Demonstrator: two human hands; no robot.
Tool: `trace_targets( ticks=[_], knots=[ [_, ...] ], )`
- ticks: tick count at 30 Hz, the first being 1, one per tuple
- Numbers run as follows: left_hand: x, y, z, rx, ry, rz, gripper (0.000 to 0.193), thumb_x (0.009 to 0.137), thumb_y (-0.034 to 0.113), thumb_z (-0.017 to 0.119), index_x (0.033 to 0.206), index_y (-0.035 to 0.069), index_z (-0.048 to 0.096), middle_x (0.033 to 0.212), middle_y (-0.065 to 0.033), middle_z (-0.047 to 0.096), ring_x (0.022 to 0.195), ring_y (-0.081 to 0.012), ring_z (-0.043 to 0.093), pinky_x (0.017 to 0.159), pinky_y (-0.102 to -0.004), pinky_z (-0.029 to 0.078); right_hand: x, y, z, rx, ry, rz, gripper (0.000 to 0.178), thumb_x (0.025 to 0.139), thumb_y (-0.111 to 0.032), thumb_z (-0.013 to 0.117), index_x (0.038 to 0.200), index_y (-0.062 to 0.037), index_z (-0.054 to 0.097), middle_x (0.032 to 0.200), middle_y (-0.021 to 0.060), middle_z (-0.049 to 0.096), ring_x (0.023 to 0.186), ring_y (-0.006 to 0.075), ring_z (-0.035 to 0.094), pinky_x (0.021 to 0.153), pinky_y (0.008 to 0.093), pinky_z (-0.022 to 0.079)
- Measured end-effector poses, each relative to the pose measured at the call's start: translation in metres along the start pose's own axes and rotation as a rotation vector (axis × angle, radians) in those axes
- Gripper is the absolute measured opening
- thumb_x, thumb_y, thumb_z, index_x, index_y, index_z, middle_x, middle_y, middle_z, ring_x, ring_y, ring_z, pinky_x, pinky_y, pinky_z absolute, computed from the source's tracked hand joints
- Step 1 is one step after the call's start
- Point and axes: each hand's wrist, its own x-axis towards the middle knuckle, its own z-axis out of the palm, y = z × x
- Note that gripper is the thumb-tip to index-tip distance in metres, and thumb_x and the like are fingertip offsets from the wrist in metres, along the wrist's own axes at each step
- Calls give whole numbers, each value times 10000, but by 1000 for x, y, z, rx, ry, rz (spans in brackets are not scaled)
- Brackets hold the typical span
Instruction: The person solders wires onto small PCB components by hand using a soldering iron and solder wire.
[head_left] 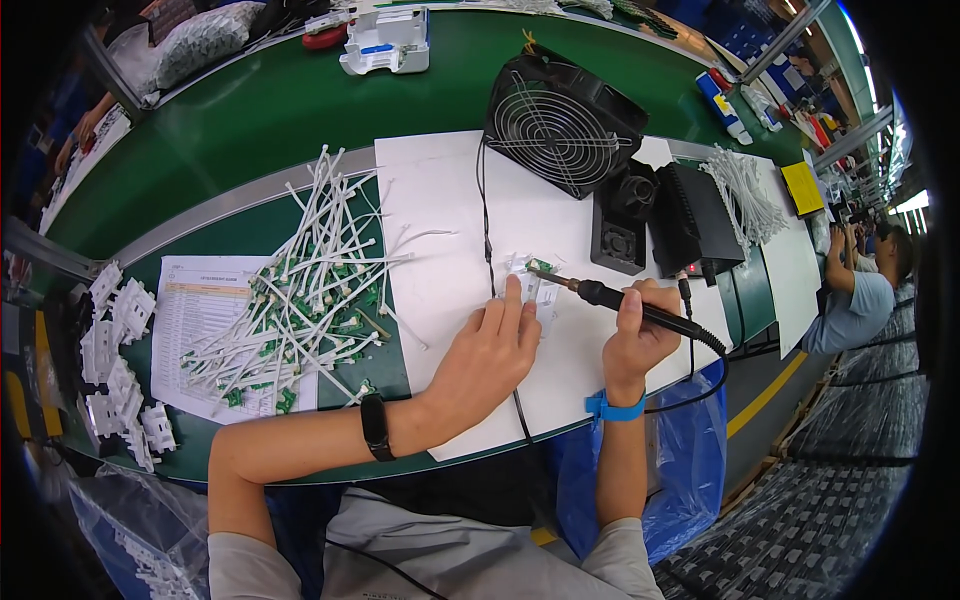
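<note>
My right hand (640, 335) is closed round the handle of a soldering iron (603, 297). The iron slants left, and its tip meets a small green circuit board (540, 267) at a white plastic part (519, 266). My left hand (487, 352) presses down on that white part, its index finger stretched forward and its thumb close beside; the fingers partly hide it. Left of my left forearm lies a tangled heap of white cables with small green boards (310, 290). A white sheet (430, 190) covers the bench under my hands.
A black fan (560, 120) stands beyond my hands, near a black soldering stand (618, 235) and a black power unit (700, 220). White cables (745, 195) lie farther right. White plastic housings (125, 340) and a printed sheet (190, 340) are at left. The iron's cord (722, 375) loops beside my right wrist.
</note>
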Motion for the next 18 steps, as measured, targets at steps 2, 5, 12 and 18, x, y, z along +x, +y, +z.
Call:
trace_targets(
  ticks=[2, 5, 12, 18],
  knots=[
    [0, 0, -1, 3, -3, 3, 420, 899, 177, 680, 1201, -107, 617, 1339, -362, 531, 913, -274, 576, 798, -339, 557, 0, -2, 1, 5, 6, -3, 131, 935, -16, 656, 888, -26, 534, 702, 38, 518, 644, 90, 446, 607, 236, 358],
    [0, 0, 0, 9, -5, 6, 418, 899, 177, 679, 1200, -106, 619, 1339, -361, 532, 912, -272, 574, 797, -336, 555, 0, -2, 0, 9, 9, -3, 132, 934, -18, 659, 889, -26, 535, 704, 37, 516, 651, 92, 448, 615, 238, 362],
    [0, 0, -1, 20, 0, 0, 404, 895, 179, 674, 1181, -103, 628, 1336, -354, 538, 901, -266, 575, 782, -326, 551, 0, -1, 1, -13, 7, -8, 133, 936, -23, 657, 887, -30, 534, 710, 31, 513, 653, 87, 437, 619, 235, 352],
    [6, 0, -3, 42, 71, 7, 167, 893, 62, 630, 1009, -57, 639, 1254, -336, 612, 884, -224, 584, 757, -281, 542, 0, -1, -2, -48, -31, 33, 121, 952, -46, 612, 891, -36, 507, 733, 38, 513, 672, 88, 430, 628, 230, 350]
  ],
)
